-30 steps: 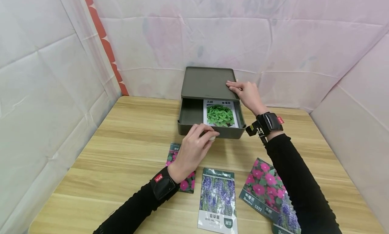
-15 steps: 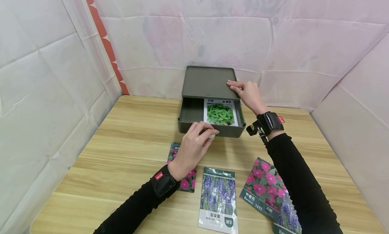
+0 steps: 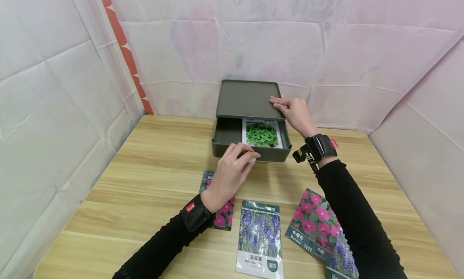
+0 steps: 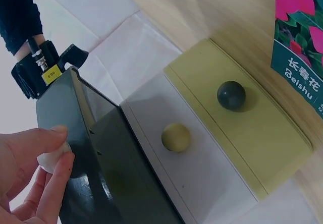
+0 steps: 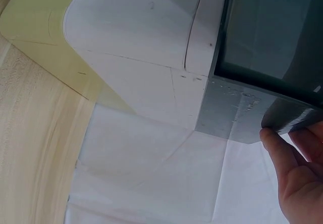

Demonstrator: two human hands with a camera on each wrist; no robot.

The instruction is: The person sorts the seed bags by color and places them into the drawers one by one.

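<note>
Setting: pale wooden table [image 3: 152,158] stood inside white padded walls.
Left hand: left hand [image 3: 232,172] pinched the small round white knob [image 3: 252,160] at the drawer front, fingers curled round it.
Right hand: right hand [image 3: 295,112] lay with straight fingers on the casing's right edge, steadying it.
Drawer: dark grey-green plastic drawer box [image 3: 250,122] sat at the table's far middle, its drawer partly out.
Handling: it looked light, rigid and smooth, likely to slide unless braced; the knob was the natural hold.
Inside: green-leaf seed packet [image 3: 262,134] lay flat in the drawer.
Nearby: purple-flower seed packet [image 3: 259,236] lay near the table's front edge.
</note>
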